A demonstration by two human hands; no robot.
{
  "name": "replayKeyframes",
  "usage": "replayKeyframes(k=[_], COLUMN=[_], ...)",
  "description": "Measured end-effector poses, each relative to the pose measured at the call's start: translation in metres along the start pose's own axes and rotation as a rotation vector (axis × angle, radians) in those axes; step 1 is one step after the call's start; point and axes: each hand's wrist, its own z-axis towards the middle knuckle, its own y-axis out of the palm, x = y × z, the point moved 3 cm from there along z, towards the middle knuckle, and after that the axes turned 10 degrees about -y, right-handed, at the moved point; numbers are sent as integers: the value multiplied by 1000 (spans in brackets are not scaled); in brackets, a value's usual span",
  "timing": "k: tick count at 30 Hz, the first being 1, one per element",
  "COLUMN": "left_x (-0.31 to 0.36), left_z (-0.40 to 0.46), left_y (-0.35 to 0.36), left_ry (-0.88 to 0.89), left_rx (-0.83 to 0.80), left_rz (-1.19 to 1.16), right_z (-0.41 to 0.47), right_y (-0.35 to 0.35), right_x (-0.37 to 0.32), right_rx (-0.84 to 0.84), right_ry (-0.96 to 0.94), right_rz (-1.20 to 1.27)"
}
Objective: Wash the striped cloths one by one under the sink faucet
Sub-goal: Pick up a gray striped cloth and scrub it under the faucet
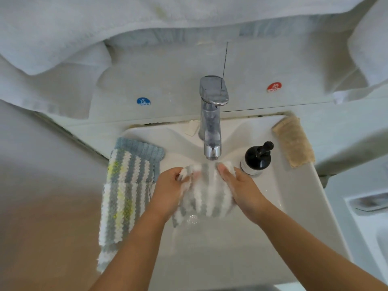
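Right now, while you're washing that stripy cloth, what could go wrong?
1. The striped cloths piled on the sink's left rim hang over the edge; a nudge from the left hand might drop them.
2. The soap bottle stands close to the right hand and could get knocked over.
3. Water may splash off the held cloth.

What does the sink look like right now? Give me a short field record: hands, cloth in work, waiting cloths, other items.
left hand: grips the striped cloth's left side
right hand: grips its right side
striped cloth: bunched, held right under the faucet spout
waiting cloths: striped, draped over the sink left rim
soap bottle: black pump, right of the faucet
beige cloth: back right corner
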Motion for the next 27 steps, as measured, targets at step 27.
replayKeyframes(k=[27], left_x=[16], left_z=[-9], left_y=[63], left_ry=[-81], left_rx=[185], left_rz=[-18], right_z=[14], right_y=[23], right_x=[-22], right_rx=[171], right_ry=[-197], right_rz=[-531])
